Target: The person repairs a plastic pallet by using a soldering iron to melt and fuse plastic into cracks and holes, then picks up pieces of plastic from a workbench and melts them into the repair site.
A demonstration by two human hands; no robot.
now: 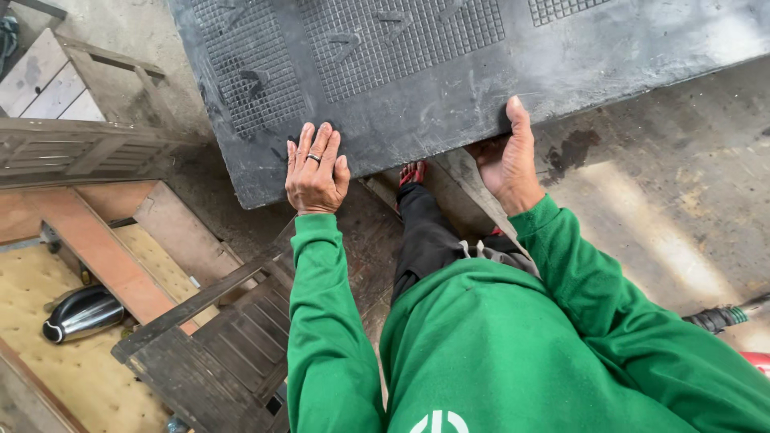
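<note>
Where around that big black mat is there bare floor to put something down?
Bare concrete floor lies to the right, bordered by the black rubber mat above and the right hand. The left is crowded: wooden slatted frames, boards and a shiny dark tank. The left hand rests flat on the mat's edge.

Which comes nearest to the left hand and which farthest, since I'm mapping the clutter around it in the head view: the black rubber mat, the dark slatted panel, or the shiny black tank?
From the left hand:
1. Black rubber mat, touched, under the fingers.
2. Dark slatted panel, below, beside the green sleeve.
3. Shiny black tank, far lower left, on pegboard.
</note>
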